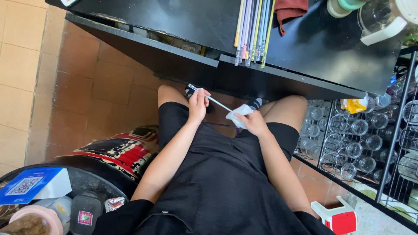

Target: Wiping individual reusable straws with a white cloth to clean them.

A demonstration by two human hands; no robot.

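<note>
I sit with my lap below a black counter point(331, 52). My left hand point(198, 104) pinches one end of a thin pale straw point(214, 101) that slants down toward my right. My right hand point(252, 122) holds a small white cloth point(238, 115) wrapped around the straw's lower part. Both hands hover above my knees, a hand's width apart. A bundle of several pastel straws point(254, 30) lies on the counter above them, ends poking over its edge.
A dark red cloth point(289, 11) and a clear jug point(383, 19) sit on the counter. A wire rack point(402, 117) of drinking glasses point(359, 127) stands at right. A red and white stool point(337, 217) is at lower right, a round glass-topped table point(82, 178) at lower left.
</note>
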